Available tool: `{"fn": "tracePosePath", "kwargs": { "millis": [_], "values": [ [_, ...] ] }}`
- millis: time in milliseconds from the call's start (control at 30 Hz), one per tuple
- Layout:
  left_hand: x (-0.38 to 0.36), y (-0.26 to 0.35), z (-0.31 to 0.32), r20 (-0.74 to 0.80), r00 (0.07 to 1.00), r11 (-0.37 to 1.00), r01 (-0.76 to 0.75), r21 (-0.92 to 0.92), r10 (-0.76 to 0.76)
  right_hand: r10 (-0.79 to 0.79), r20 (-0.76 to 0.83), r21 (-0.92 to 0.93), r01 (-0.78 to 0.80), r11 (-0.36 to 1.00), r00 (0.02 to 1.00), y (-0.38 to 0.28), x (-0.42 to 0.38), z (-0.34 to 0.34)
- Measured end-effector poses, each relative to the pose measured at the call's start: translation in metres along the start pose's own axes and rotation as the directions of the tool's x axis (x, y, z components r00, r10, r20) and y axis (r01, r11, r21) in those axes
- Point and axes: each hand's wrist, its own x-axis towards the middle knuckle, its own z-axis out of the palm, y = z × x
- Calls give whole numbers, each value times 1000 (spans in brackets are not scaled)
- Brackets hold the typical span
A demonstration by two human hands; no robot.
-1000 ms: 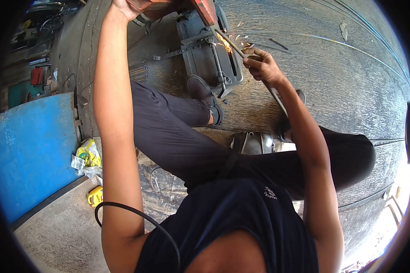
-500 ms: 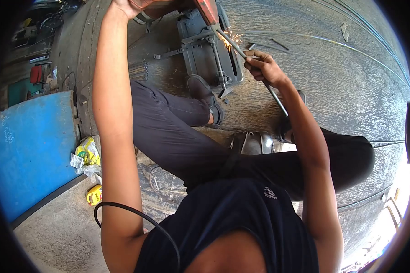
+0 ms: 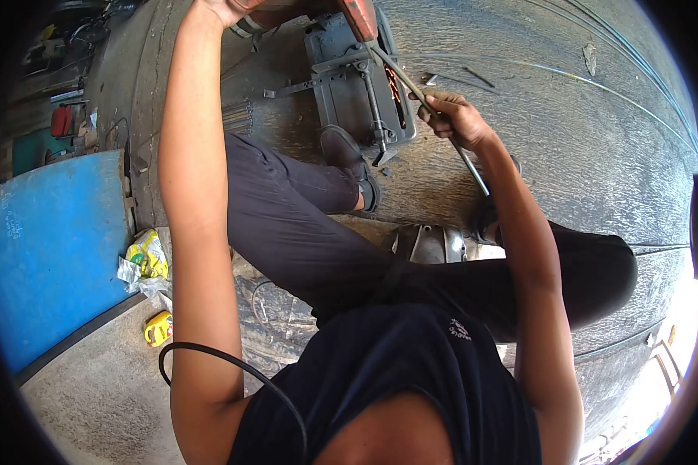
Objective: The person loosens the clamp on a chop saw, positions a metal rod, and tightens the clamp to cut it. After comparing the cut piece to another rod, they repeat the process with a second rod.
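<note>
At the upper edge my left hand [image 3: 226, 11] is closed on a red part of a chop saw, seemingly its handle; the fingers are partly cut off. The saw's red housing [image 3: 358, 19] tilts over its grey metal base [image 3: 335, 108], which has a clamp screw [image 3: 371, 101]. My right hand [image 3: 451, 118] is closed round a thin metal rod [image 3: 467, 167]. The rod slants up to the clamp area under the red housing. Orange glowing streaks [image 3: 393, 80] show in the slot of the base.
Short metal offcuts [image 3: 479, 77] and long rods [image 3: 636, 46] lie on the dark floor. A blue metal panel [image 3: 58, 248], a yellow-green wrapper [image 3: 149, 254] and a yellow container [image 3: 158, 329] are at left. A shiny metal part [image 3: 429, 244] sits between my legs.
The bright spray of sparks at the rod's upper end has shrunk to orange streaks in the slot. Both hands stay nearly in place; the view has shifted slightly.
</note>
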Motion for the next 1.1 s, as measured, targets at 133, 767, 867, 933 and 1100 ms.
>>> {"fn": "tracePosePath", "kwargs": {
  "millis": [133, 767, 867, 933, 1100],
  "values": [
    [-3, -1, 0, 104, 994, 1000, -28, 1, 28, 24, -43, -31, -25, 999, 999, 15, 11, -22],
    [-1, -2, 0, -3, 1000, 1000, -18, 0, 18, -94, -178, -120, 73, 990, 980, 9, 9, -3],
    [3, -2, -3, 31, 999, 1000, -13, -12, 13, -89, -187, -181, 54, 982, 978, 16, 14, -5],
    [5, -2, -5, 44, 999, 1000, -8, -20, 9, -69, -162, -155, 44, 987, 984, 16, 12, -7],
    [1, 0, -1, 31, 999, 1000, 11, -4, -11, 3, 60, -147, 5, 989, 998, -3, 3, -12]
  ]
}}
